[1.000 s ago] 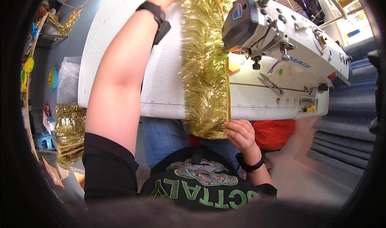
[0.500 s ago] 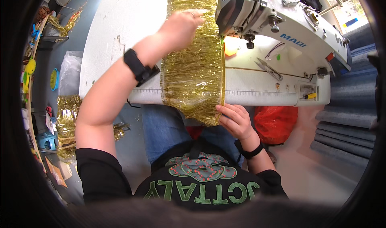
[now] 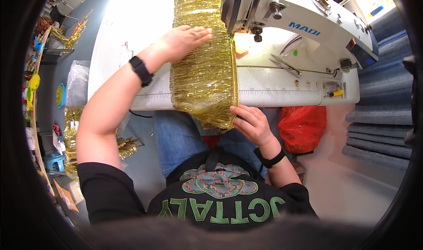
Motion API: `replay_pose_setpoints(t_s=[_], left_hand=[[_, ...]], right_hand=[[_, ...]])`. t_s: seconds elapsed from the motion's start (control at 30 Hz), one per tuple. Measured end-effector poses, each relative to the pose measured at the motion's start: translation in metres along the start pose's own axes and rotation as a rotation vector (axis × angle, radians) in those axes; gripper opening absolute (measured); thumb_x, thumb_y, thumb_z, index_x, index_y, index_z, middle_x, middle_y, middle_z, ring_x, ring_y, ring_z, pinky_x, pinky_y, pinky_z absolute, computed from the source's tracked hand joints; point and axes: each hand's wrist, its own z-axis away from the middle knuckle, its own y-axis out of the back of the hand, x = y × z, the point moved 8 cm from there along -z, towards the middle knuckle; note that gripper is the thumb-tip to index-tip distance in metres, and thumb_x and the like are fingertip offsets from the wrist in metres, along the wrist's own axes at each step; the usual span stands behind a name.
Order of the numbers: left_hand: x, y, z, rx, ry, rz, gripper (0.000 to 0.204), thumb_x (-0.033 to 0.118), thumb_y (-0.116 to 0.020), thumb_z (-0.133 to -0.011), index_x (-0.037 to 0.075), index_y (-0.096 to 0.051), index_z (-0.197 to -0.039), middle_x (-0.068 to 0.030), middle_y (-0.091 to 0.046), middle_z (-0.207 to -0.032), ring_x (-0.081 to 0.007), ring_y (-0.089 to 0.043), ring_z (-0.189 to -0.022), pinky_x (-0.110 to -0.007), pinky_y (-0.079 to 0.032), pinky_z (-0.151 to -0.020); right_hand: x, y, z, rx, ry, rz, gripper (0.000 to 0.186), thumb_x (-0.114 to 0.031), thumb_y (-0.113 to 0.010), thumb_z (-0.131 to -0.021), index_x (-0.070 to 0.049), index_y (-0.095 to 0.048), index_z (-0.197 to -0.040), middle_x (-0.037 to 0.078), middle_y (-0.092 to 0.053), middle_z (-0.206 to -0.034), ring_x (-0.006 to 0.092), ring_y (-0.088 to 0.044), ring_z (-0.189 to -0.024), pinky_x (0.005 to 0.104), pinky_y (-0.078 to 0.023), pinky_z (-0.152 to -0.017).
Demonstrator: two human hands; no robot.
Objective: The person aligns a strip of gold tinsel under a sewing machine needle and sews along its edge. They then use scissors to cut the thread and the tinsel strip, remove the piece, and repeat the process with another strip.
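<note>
A wide strip of gold tinsel fringe [image 3: 202,74] lies over the white sewing machine table and hangs over its front edge. Its right border runs up to the needle area of the white sewing machine [image 3: 282,16]. My left hand [image 3: 187,42] rests flat on the fringe beside the machine head, fingers stretched out together. Lower down, my right hand [image 3: 252,124] pinches the right border of the fringe just off the table's front edge. The needle and presser foot are hidden behind the machine head.
Metal thread snips [image 3: 286,66] lie under the machine arm. A small tray with a yellow item [image 3: 335,93] is set into the table's right end. A red plastic bag [image 3: 303,129] stands below. More gold fringe [image 3: 72,133] hangs at left; blue striped fabric [image 3: 383,82] hangs at right.
My left hand has come down and flattened onto the fringe, moving slightly toward me. My right hand keeps its pinch on the border. The whole view has shifted a little.
</note>
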Motion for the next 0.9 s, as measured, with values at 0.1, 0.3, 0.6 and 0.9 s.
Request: replay_pose_setpoints(t_s=[0.1,0.3,0.6,0.9], left_hand=[[-0.028,-0.015,0.041,-0.061,0.081,-0.014,0.067,0.004,-0.050,-0.100,0.011,-0.033,-0.164,-0.0058,-0.035,-0.170,-0.0168,-0.039,-0.154,-0.036,-0.035,-0.122],[-0.097,-0.007,0.096,-0.295,0.662,-0.078,0.027,0.002,-0.059,-0.089,0.004,-0.071,-0.113,-0.0118,-0.075,-0.108,-0.0268,-0.073,-0.104,-0.044,-0.056,-0.091],[0.133,0.099,0.020,0.478,0.008,0.285,0.049,0.014,-0.064,-0.089,0.012,-0.064,-0.137,-0.0130,-0.058,-0.152,-0.0267,-0.057,-0.138,-0.043,-0.047,-0.111],[0.168,0.086,0.046,0.552,0.120,0.681,0.048,0.004,-0.067,-0.091,0.000,-0.062,-0.138,-0.0167,-0.064,-0.144,-0.0320,-0.059,-0.138,-0.047,-0.043,-0.117]], right_hand=[[0.001,0.000,0.002,0.017,0.003,-0.009,0.020,-0.011,-0.078,-0.081,-0.006,-0.070,-0.099,0.011,-0.069,-0.133,0.0294,-0.069,-0.118,0.0401,-0.057,-0.092],[0.000,0.002,0.001,0.038,0.042,-0.009,0.013,-0.011,-0.073,-0.085,-0.006,-0.071,-0.096,0.012,-0.068,-0.137,0.0291,-0.068,-0.122,0.0397,-0.056,-0.094],[-0.005,0.004,-0.009,0.074,0.128,0.009,0.015,-0.011,-0.073,-0.084,-0.005,-0.072,-0.098,0.012,-0.067,-0.138,0.0290,-0.068,-0.122,0.0400,-0.057,-0.093],[0.007,0.015,0.012,0.122,0.071,-0.002,0.018,-0.011,-0.076,-0.083,-0.006,-0.074,-0.100,0.009,-0.071,-0.124,0.0268,-0.069,-0.119,0.0383,-0.057,-0.091]])
